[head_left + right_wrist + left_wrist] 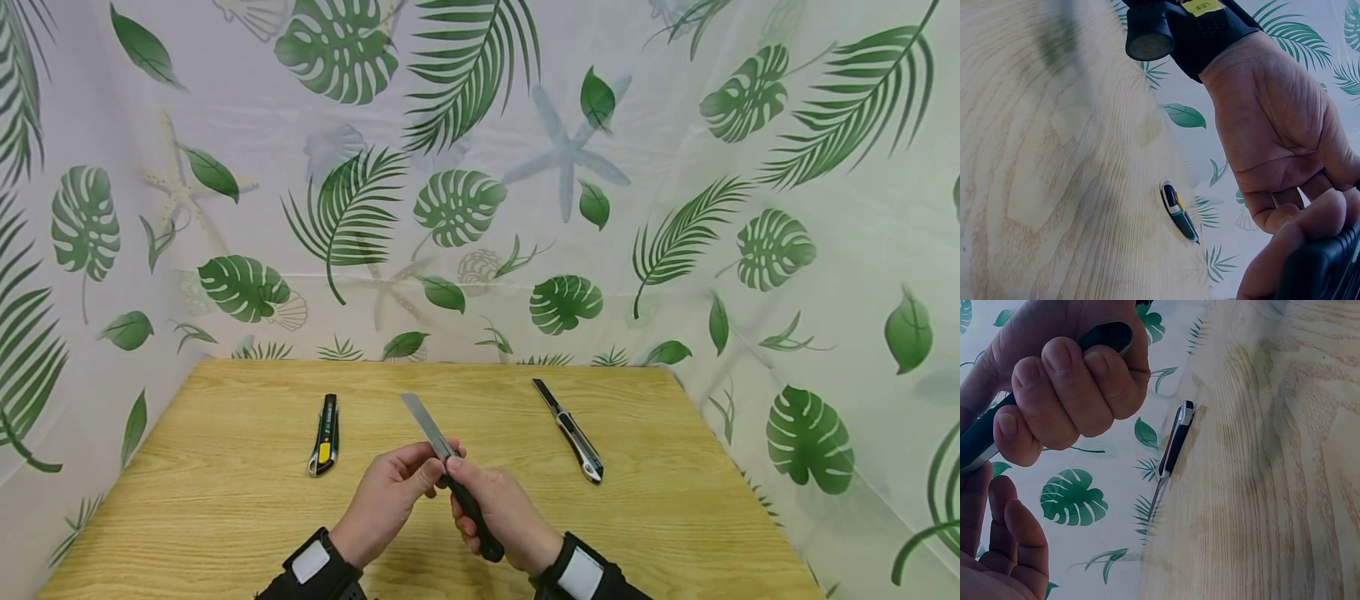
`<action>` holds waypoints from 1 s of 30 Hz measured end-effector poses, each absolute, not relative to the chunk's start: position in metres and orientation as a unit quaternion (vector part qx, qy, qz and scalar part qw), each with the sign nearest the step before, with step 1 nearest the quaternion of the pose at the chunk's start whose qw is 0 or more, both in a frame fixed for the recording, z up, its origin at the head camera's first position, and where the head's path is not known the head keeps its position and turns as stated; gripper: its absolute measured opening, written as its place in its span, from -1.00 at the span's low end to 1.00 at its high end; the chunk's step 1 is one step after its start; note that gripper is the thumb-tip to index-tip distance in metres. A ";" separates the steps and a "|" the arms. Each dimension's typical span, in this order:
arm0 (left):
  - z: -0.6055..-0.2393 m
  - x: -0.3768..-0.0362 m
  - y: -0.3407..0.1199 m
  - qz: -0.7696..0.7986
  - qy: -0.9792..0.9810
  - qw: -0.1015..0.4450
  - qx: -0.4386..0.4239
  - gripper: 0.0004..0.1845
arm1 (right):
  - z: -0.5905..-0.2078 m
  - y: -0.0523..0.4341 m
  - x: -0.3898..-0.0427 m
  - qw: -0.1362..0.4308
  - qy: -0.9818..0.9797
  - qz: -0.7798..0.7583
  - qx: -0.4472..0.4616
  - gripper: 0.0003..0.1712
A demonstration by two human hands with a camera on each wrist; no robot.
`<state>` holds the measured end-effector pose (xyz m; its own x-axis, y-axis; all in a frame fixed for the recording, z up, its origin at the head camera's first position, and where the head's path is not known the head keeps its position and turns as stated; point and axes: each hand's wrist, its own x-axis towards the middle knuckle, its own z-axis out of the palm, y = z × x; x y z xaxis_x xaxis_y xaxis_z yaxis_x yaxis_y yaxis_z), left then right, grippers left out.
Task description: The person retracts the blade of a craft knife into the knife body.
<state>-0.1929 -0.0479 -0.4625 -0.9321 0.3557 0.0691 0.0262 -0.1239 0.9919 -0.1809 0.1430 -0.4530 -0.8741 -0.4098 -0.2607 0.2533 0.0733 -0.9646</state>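
Note:
My right hand (513,510) grips the black handle of a utility knife (474,515), its thumb lying along the top near the front end. The long grey blade (423,421) is out and points up and to the left. My left hand (386,496) pinches the knife where the blade leaves the handle, with thumb in front and fingers behind. In the left wrist view, the right hand's fingers (1066,387) wrap the handle, and its rounded butt shows above them. The right wrist view has the left palm (1279,125) facing the camera, and the dark handle (1319,262) at the bottom edge.
On the wooden table (225,517), a black and yellow utility knife (326,437) lies at the left. A silver and black utility knife (573,435), blade extended, lies at the right. A leaf-printed cloth (480,250) hangs behind and beside the table.

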 end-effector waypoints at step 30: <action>-0.462 -0.193 -0.050 0.742 0.648 0.106 0.135 -0.60 | -0.457 0.140 -0.183 0.240 0.673 -0.696 -0.071 -0.32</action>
<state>-0.1928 -0.0495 -0.4616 -0.9412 0.3320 0.0633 0.0184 -0.1367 0.9904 -0.1832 0.1405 -0.4573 -0.8748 -0.4296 -0.2240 0.2386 0.0203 -0.9709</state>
